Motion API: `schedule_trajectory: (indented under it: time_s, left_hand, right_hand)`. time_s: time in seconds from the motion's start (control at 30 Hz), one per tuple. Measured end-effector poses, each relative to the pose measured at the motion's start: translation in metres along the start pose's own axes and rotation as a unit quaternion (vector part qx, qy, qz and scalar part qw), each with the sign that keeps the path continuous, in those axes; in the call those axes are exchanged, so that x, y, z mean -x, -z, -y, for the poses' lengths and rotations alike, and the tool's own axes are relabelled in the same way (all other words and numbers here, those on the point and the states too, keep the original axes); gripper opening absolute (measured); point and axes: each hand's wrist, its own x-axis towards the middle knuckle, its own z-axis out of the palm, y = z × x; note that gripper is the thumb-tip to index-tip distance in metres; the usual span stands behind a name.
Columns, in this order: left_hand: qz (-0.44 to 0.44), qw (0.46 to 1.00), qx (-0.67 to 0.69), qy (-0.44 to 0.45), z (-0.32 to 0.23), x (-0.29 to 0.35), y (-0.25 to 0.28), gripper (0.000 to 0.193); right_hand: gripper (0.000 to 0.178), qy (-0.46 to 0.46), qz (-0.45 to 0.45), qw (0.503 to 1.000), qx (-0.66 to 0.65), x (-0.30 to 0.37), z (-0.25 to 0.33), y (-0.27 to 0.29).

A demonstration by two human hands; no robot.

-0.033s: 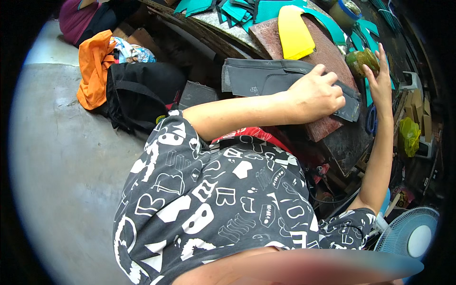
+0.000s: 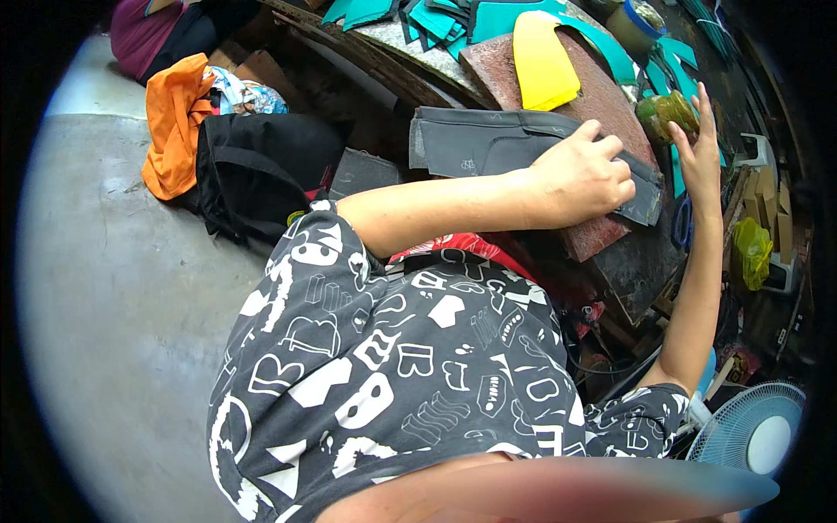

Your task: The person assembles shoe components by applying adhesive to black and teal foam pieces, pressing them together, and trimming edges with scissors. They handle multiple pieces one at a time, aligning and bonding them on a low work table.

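Observation:
My left hand (image 2: 582, 181) is closed over a long dark grey sheet piece (image 2: 493, 144) with a pale mark and curved edges. Its fingers curl downward, so their tips and anything they grip are hidden. The piece lies across a reddish-brown worn board (image 2: 602, 240). On the right, my right hand (image 2: 700, 157) is raised with thumb and fingers stretched apart, close beside a tilted, greenish glass jar (image 2: 667, 116) smeared with amber stuff. I cannot tell whether it touches the jar. Beyond the grey piece, a yellow curved piece (image 2: 545, 65) rests on the board.
Teal cut pieces (image 2: 514, 19) lie along the far side. A blue-rimmed tub (image 2: 634, 26) stands beyond the jar. Blue-handled scissors (image 2: 683, 225) and a yellow-green bag (image 2: 751, 253) are at right, a fan (image 2: 750, 436) lower right. Left are a black bag (image 2: 261, 170), orange cloth (image 2: 174, 126) and a seated person (image 2: 148, 39).

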Motion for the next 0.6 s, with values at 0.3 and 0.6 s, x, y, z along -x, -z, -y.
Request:
schedule_trajectory:
  time_s: [0.3,0.6]
  left_hand:
    - [0.050,0.992,0.116,-0.027,-0.001,0.006,0.033,0.021]
    - [0.110,0.949,0.245,-0.163,-0.002,-0.008,0.062,0.066]
  right_hand:
    - [0.077,0.032,-0.032,0.998,-0.033,0.012,0.005,0.010]
    - [0.086,-0.092,0.012,0.971,-0.222,0.014,0.007,0.011]
